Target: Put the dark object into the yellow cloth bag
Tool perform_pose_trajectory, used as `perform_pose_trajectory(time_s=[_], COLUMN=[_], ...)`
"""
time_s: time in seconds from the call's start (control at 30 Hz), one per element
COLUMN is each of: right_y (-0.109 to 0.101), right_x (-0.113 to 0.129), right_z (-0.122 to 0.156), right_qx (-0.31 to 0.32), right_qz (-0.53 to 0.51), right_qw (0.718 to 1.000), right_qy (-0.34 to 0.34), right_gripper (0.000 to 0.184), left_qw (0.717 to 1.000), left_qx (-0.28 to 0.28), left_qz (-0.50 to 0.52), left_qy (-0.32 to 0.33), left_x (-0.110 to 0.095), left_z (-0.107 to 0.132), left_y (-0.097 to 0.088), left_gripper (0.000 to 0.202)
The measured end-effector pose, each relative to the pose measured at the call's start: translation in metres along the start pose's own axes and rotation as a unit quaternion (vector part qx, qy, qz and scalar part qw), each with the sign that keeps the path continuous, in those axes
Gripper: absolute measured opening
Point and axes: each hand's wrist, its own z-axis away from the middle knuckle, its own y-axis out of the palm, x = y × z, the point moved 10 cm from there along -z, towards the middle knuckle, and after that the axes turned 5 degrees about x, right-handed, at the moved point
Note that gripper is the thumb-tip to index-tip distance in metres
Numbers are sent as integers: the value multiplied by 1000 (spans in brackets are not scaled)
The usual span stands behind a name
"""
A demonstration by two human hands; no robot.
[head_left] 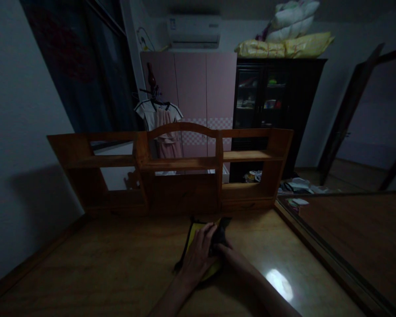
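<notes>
On the wooden desk lies a yellow cloth with dark edges, just in front of the wooden shelf unit. My left hand lies on top of the cloth, fingers bent and pressing down on it. My right hand comes in from the lower right. Most of it is hidden behind the left hand, with its fingers at a dark bunched part of the cloth. The room is dim, so the right hand's fingers are hard to make out.
A wooden shelf unit with open compartments stands along the desk's far edge. A second dark tabletop adjoins at the right. Behind are a pink wardrobe, a dark glass cabinet, hanging clothes and an open door.
</notes>
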Motion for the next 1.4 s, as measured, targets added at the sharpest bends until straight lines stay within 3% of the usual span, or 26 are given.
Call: perform_pose_trajectory(time_s=[0.13,0.3,0.5,1.0,1.4], right_y=[-15,-22,-19,-22,-12], right_x=[6,20,28,39,44], right_z=[1,10,16,18,18], right_qx=[-51,-101,-112,-128,-120], right_qz=[92,264,375,359,334], right_qw=[993,951,912,918,931], right_qy=[-57,-124,-126,-109,-91], right_gripper=[47,49,41,32,27], left_qw=[1000,998,997,998,995], left_qx=[15,41,30,32,10], left_qz=[13,40,63,40,71], left_qy=[17,27,13,-23,-68], left_x=[-8,-13,-10,1,13], left_z=[-1,-3,-6,-3,-1], left_y=[5,10,8,12,11], left_gripper=[81,83,81,82,79])
